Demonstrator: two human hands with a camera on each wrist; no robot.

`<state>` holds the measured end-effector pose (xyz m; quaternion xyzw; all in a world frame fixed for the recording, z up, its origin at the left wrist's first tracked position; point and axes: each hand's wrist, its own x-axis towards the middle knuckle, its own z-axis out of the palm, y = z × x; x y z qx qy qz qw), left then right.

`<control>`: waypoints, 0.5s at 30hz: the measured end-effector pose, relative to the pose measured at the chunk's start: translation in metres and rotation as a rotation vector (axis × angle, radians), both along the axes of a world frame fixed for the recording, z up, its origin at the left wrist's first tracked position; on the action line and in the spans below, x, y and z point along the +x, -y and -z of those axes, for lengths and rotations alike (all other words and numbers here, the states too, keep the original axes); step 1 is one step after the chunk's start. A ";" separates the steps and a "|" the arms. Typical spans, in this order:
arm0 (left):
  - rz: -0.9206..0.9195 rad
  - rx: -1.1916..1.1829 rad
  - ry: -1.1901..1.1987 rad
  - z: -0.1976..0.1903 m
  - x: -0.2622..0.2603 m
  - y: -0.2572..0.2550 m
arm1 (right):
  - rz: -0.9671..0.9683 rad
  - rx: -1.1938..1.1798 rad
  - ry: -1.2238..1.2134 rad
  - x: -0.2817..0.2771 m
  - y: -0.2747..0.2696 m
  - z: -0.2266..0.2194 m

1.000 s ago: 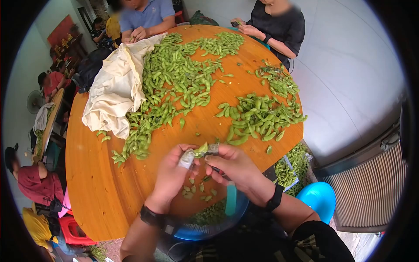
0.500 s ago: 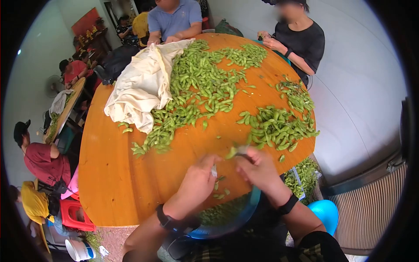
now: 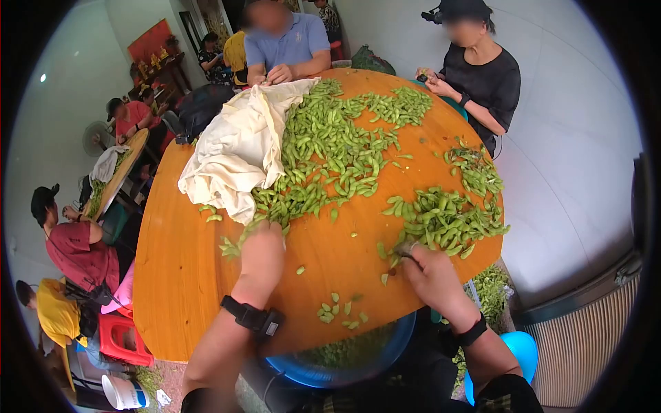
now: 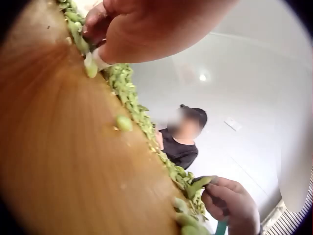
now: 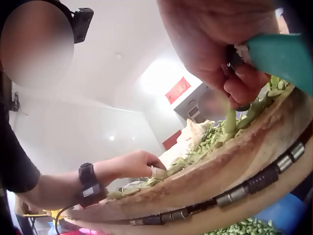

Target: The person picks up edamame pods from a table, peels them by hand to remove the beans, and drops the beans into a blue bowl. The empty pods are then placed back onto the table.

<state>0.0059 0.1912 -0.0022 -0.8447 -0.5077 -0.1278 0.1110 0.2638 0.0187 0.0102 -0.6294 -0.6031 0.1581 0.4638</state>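
My left hand (image 3: 261, 265) reaches down to the near edge of a large pile of green pods (image 3: 323, 138). In the left wrist view its fingertips are among pods, a white-wrapped digit beside a pale pod (image 4: 91, 67); a gap shows between thumb and fingers. Near the smaller right-hand pile (image 3: 444, 220), my right hand (image 3: 434, 279) grips a small tool with a teal handle (image 5: 281, 58) and dark metal parts. Pods (image 5: 230, 122) lie by its fingertips; whether it touches them is unclear. Several loose beans (image 3: 334, 310) are near the front edge.
Cream cloth (image 3: 234, 148) covers the pile's left side on the round wooden table (image 3: 186, 289). A blue basin (image 3: 344, 375) is below the front edge, a blue stool (image 3: 520, 351) at right. Two people sit across; others sit at left.
My hands have moved apart: the left went forward and left to the large pile, the right moved right and slightly down. Loose beans at the front edge are now uncovered. The head view has shifted.
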 end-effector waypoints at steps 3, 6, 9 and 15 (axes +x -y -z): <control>0.043 0.053 0.015 0.000 -0.001 0.005 | -0.063 -0.023 0.012 -0.006 -0.002 0.003; 0.162 0.027 0.225 -0.010 0.006 0.024 | -0.137 -0.223 -0.328 -0.022 -0.009 -0.009; 0.301 -0.397 0.615 -0.016 0.020 0.045 | -0.212 -0.479 -0.628 -0.034 -0.022 -0.019; 0.320 -1.083 1.180 -0.014 0.036 0.067 | -0.308 -0.460 -0.925 -0.044 -0.033 -0.014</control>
